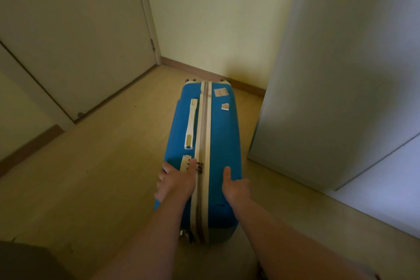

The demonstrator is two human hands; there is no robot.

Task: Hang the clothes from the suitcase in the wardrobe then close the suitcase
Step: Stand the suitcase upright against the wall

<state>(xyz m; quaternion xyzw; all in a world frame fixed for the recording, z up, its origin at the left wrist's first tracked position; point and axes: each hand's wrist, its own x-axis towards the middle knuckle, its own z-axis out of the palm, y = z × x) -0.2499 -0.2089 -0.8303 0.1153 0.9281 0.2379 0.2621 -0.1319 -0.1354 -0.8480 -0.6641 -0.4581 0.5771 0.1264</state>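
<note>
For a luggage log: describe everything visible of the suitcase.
The suitcase is a blue hard shell, zipped shut, standing on edge on the floor. A cream zip band runs along the top, beside a white handle, a lock and two stickers. Wheels show at the far end. Left hand and right hand hold its sides.

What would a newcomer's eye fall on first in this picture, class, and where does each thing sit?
The blue suitcase stands out first: it rests on its side on the pale floor in the middle of the view, and its zip looks shut. The left hand and right hand hold its near end from either side. A tall pale cabinet rises at the right, and a door stands at the left.
</note>
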